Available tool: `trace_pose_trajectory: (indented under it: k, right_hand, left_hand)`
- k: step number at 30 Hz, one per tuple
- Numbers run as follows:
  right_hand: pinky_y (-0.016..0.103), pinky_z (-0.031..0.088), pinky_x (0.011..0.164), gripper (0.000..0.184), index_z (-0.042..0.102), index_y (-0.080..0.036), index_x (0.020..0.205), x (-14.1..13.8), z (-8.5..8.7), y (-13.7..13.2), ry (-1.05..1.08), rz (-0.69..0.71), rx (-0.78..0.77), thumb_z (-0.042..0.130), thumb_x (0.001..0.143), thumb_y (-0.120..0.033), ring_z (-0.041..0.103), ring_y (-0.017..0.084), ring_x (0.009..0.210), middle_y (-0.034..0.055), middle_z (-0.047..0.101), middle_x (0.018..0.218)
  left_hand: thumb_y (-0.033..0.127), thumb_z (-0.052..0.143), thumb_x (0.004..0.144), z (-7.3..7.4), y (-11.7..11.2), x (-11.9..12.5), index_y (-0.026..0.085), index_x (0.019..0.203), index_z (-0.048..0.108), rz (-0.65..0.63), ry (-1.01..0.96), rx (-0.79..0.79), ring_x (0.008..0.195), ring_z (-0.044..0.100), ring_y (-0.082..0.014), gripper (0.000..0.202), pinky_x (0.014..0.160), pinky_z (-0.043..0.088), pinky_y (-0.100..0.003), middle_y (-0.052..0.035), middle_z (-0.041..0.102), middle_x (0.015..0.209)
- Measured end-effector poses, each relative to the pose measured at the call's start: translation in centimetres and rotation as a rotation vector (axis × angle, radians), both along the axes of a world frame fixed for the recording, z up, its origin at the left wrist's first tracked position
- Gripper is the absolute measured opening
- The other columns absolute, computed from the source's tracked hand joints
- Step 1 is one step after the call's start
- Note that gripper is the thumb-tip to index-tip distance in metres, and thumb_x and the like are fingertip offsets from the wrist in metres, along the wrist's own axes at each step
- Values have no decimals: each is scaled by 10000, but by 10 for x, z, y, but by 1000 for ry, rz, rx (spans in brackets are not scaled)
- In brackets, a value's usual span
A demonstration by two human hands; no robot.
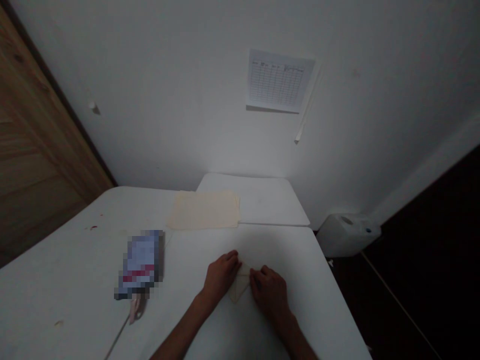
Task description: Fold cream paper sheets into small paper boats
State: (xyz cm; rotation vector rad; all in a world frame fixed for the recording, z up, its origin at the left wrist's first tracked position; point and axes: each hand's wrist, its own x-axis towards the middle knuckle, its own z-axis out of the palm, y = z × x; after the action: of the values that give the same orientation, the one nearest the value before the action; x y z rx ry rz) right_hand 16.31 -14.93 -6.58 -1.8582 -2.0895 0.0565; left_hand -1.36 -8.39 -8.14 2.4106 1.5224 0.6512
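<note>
A small folded cream piece point(242, 287) lies at the near middle of a white table point(191, 255), between a person's 2 bare hands. It has creases across it, and its near end narrows to a point.

The left hand point(223, 274) comes in from the near left, its fingers bent and close together, the fingertips at the far left edge of the folded cream piece. The right hand point(270, 292) is opposite — fingers curled, fingertips at the piece's right edge. I cannot tell whether either hand pinches the material or only presses it against the table. The 2 hands are near each other but apart.

Farther back, a flat cream sheet point(204, 210) lies partly over the left side of a white board point(270, 200), which reaches to the wall point(180, 100). To the left of the hands is a pixelated blue-grey object point(140, 260) with a red band; what it is cannot be made out. A thin cord point(117, 339) runs from its near end towards the near edge.

On the wall hangs 1 printed sheet point(280, 80) with a grid — beside it, a narrow pale strip point(309, 107). A white container point(347, 237) stands to the right, beyond the table's edge.
</note>
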Motion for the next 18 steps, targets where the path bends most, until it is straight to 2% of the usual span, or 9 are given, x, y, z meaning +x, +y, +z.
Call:
trace_pose_trajectory:
  k: [5, 11, 14, 18]
  right_hand:
    - [237, 360, 682, 213, 679, -274, 962, 6, 2, -6, 2, -9, 14, 470, 953, -316, 582, 140, 743, 18, 620, 822]
    - [253, 403, 700, 205, 675, -225, 837, -5, 6, 5, 76, -61, -10, 527, 927, -335, 619, 162, 780, 35, 645, 861]
    - [251, 413, 671, 157, 655, -223, 843, -6, 5, 11, 164, -97, -33, 557, 898, -333, 631, 157, 761, 23, 654, 871]
    - [255, 416, 636, 143, 642, -231, 810, -4, 5, 13, 237, -132, -61, 568, 867, -339, 633, 157, 713, 13, 656, 840]
  left_hand:
    - [257, 494, 933, -4, -1, 1, 257, 1054, 622, -7, -5, 19, 1049, 611, -186, 176, 842, 515, -314, -26, 632, 1217]
    - [236, 438, 947, 2, -5, -3, 245, 1069, 629, -53, -36, 43, 1088, 588, -198, 227, 895, 512, -354, -52, 614, 1238]
    - [187, 471, 904, 3, -11, -12, 237, 1090, 627, -80, -105, 64, 1129, 560, -225, 247, 955, 488, -408, -65, 608, 1248]
    - [162, 520, 850, 4, -25, -26, 211, 1090, 625, -24, -159, 104, 1099, 569, -269, 266, 993, 445, -497, -87, 642, 1173]
